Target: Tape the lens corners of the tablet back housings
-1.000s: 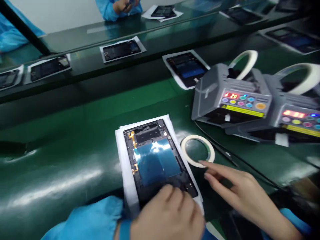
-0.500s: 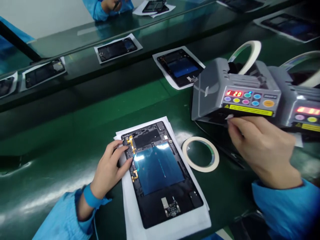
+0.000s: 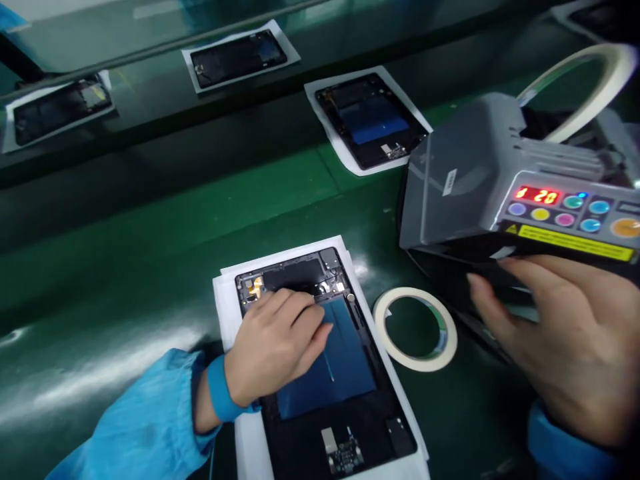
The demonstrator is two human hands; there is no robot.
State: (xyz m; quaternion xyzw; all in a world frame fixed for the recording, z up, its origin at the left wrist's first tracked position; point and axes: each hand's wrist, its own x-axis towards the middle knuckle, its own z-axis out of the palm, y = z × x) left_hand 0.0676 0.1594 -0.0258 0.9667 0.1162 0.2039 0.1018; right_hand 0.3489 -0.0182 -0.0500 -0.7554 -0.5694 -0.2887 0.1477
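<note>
Green and glossy, the counter (image 3: 125, 267) carries an opened tablet (image 3: 325, 373) on white sheets. On its upper half rests the left hand (image 3: 275, 343), palm down, fingers loosely spread and pressing near the top edge, gripping nothing. Right of that hand, just beside the tablet, lies a loose tape ring (image 3: 415, 329). Beyond the ring the right hand (image 3: 560, 340) reaches under the front of a grey tape dispenser (image 3: 495, 180), fingers curled toward a white tape end (image 3: 501, 253) at the slot; whether they pinch it cannot be told. Another tablet (image 3: 369, 120) lies farther off.
</note>
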